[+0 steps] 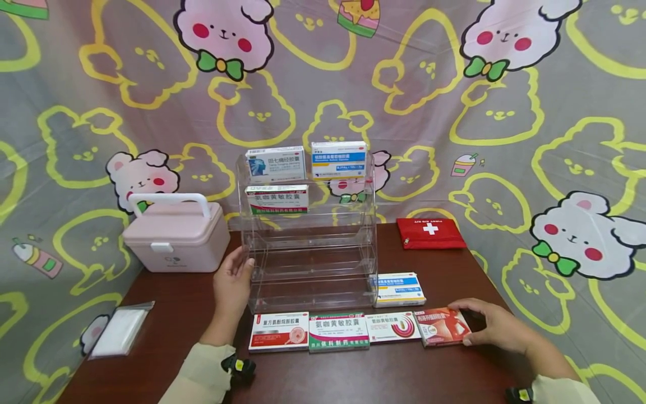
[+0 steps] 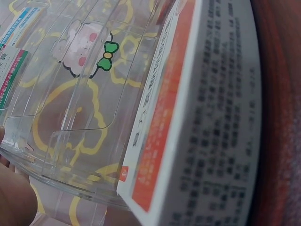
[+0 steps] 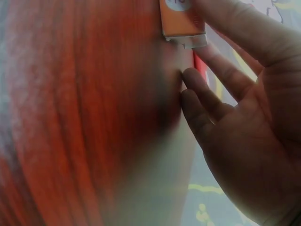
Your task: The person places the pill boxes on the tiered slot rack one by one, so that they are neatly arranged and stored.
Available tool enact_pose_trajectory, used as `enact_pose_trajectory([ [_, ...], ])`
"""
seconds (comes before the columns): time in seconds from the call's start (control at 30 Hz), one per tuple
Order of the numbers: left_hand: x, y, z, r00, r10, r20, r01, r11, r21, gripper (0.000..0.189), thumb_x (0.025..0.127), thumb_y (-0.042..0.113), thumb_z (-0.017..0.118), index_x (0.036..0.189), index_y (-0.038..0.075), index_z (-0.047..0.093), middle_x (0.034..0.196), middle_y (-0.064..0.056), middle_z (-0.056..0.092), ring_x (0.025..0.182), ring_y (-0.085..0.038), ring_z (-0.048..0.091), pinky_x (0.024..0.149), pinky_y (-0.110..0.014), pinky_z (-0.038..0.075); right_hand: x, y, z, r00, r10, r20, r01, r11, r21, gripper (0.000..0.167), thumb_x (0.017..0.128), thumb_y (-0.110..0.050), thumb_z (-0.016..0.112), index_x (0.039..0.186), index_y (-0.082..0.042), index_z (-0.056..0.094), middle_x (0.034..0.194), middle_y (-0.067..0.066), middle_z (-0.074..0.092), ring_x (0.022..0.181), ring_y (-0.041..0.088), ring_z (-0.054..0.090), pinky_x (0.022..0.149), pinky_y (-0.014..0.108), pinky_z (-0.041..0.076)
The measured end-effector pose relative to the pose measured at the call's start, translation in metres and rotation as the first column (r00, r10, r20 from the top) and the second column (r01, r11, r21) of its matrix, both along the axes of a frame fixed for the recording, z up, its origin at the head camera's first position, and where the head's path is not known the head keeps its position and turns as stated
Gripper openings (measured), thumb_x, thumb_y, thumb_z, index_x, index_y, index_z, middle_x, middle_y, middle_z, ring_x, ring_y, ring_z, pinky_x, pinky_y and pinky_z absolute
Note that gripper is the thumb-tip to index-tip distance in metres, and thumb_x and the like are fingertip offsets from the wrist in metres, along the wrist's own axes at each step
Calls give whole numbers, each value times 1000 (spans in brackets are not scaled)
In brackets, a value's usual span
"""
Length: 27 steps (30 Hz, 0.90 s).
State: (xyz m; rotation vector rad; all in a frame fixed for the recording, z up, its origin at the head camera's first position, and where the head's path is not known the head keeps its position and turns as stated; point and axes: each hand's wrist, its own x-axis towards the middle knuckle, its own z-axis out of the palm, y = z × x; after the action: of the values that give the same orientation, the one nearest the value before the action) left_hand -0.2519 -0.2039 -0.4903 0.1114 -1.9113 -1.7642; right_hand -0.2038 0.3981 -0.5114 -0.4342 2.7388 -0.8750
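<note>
A clear tiered acrylic rack [image 1: 313,241] stands mid-table. My left hand [image 1: 234,283] grips its left side edge, thumb in front; the fingers are partly hidden. At the right end of the front row, my right hand [image 1: 497,325] pinches a red medicine box [image 1: 445,326] between thumb and fingers; the box lies flat. Beside it in the row are a white box with a pink-red arc [image 1: 393,327], a green-and-white box [image 1: 339,331] and a red-and-white box [image 1: 279,332], seen large in the left wrist view. In the right wrist view, the red box's end [image 3: 183,23] shows near my fingers.
Upper tiers hold a grey-white box [image 1: 275,164], a blue-and-white box [image 1: 338,160] and another green-and-white box [image 1: 277,200]. A second blue-and-white box [image 1: 398,290] lies by the rack's right foot. Around stand a pink case [image 1: 176,238], red first-aid pouch [image 1: 430,234] and white packet [image 1: 121,331].
</note>
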Motion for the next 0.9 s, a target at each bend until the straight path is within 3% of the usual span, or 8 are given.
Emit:
enact_pose_trajectory([
  [0.2,0,-1,0,1000,0,2,0,1000,0,43,105,-2,69,146,-7,62,151,-26,64,143,-35,60,111,-9,50,-2,1,2,998,25,-49,-26,1000,0,78,79,-37,96,150,-31,63,145,5,60,125,15,54,99,32,58],
  [0.33,-1,0,0,1000,3,-3,-3,1000,10,43,104,-3,69,146,-7,62,151,-28,63,142,-30,62,112,-11,51,-5,0,5,1000,14,24,-12,997,-78,81,81,-26,95,153,-24,59,144,12,56,123,25,57,91,23,61],
  [0.5,0,-1,1,1000,-1,5,1,1000,2,43,105,-2,69,147,-6,62,151,-24,65,142,-30,61,111,-8,50,-8,0,6,991,-51,127,69,988,-137,82,80,-16,95,152,-15,55,143,18,55,122,33,58,86,21,63],
  [0.73,1,-1,1,1000,-4,12,4,1000,-1,42,105,-2,68,147,-6,62,152,-23,64,145,-36,58,111,-8,49,-12,2,7,990,-65,124,85,983,-163,63,85,-10,90,140,-10,60,134,16,61,113,29,61,82,25,64],
  [0.9,1,0,2,1000,0,17,1,1000,-9,43,105,-1,69,147,-5,62,152,-23,65,143,-31,60,110,-7,49,-13,3,11,993,-57,106,80,972,-223,51,90,-12,87,133,-6,62,130,16,66,111,28,64,83,25,65],
])
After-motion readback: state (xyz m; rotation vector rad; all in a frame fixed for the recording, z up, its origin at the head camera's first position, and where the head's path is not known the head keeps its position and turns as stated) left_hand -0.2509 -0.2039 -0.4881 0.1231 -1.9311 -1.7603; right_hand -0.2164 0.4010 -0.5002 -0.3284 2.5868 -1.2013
